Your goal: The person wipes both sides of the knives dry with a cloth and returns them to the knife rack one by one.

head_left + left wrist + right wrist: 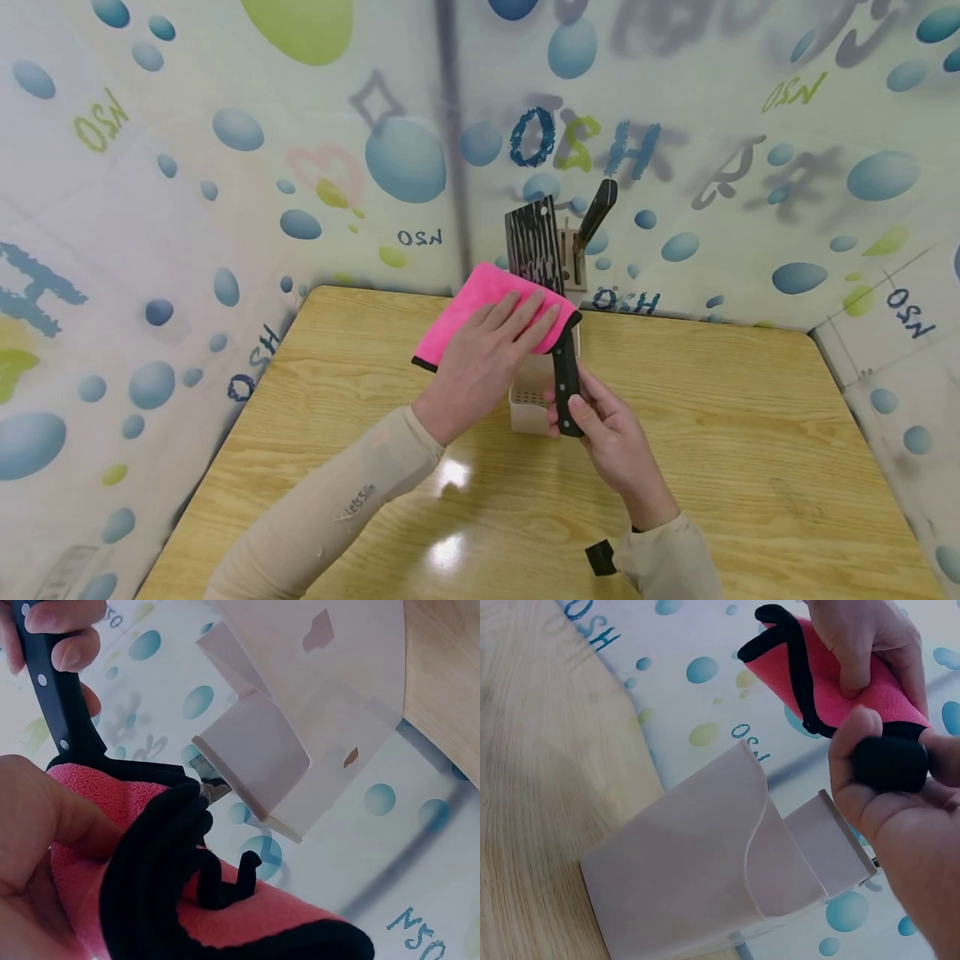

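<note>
A cleaver (535, 242) with a dark streaked blade points up and away over the table. My right hand (617, 442) grips its black riveted handle (567, 392), fingers curled round it in the right wrist view. My left hand (483, 358) holds a pink cloth (468, 300) with black edging, folded over the lower blade. Its fingers lie on top and its thumb (82, 825) presses from the other side, as the left wrist view shows. The cloth hides the blade near the handle.
Behind the cleaver stands a pale knife holder (682, 862) with a slotted top and perforated front compartment. Another black-handled knife (597, 212) leans up from its slots. The wooden table (712, 433) meets patterned walls (300, 125) at the back and sides.
</note>
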A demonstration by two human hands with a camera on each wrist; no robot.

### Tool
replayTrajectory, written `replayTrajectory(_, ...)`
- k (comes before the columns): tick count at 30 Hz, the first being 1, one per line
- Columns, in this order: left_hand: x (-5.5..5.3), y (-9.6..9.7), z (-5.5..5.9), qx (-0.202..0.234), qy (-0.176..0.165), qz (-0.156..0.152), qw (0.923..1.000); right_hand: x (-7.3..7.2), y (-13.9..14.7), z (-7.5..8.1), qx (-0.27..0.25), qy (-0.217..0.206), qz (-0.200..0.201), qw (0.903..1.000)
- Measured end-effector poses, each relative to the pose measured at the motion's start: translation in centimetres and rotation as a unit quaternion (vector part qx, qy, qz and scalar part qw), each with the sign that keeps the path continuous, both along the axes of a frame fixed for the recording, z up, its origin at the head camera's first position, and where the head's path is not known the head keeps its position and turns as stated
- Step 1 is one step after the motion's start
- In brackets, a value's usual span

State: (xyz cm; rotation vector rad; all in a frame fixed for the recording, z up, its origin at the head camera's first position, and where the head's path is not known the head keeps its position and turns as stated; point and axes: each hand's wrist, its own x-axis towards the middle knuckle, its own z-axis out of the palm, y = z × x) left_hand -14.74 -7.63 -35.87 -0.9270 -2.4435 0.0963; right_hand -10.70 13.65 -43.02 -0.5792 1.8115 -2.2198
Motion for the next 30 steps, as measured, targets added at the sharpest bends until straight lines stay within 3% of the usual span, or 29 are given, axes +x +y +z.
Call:
replayTrajectory(6,0.0,0.0,0.0,0.009,0.002,-0.009,0.9999,0.0,0.3,0.1,-0.017,0.01,0.011,0.9998)
replayTrajectory(17,0.4,0.1,-0.1,0.003,0.016,-0.018,0.9997,0.1,0.1,0.9,-0.01,-0.016,-0.03,0.9994)
replayTrajectory(30,0.8,0.3,-0.9,-0.011,0.02,-0.026,0.9994,-0.1,-0.1,1.0,-0.009,-0.034,-0.043,0.9984)
